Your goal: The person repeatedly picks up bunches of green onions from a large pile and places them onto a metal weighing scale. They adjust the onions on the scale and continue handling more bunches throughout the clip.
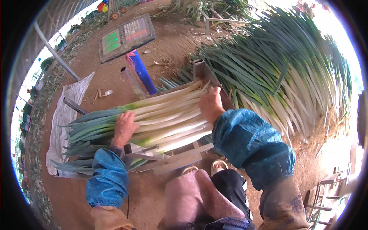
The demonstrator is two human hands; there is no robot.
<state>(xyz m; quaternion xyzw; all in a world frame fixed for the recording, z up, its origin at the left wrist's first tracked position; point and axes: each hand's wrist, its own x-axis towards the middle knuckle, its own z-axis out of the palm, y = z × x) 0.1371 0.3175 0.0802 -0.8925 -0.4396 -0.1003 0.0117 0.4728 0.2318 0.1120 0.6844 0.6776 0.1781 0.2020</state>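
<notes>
A thick layer of long green onions (pixel 168 111) lies across a metal frame, white stalks to the right and green tops to the left. My left hand (pixel 124 128) rests on them where white turns to green, its fingers spread. At the root ends is my right hand (pixel 211 104), its fingers curled in on the stalk ends beside the upright metal end plate (pixel 212 78); part of its grip is hidden. Blue sleeve covers are on both forearms. Near my left wrist a metal bracket (pixel 143 152) juts up from the frame.
Behind the frame, a scale display (pixel 126 37) stands on a blue post (pixel 142 73). To the right lies a large heap of green onions (pixel 276 76). A white sheet (pixel 65 122) is spread under the green tops. A stool-like metal rack (pixel 326 191) stands at lower right.
</notes>
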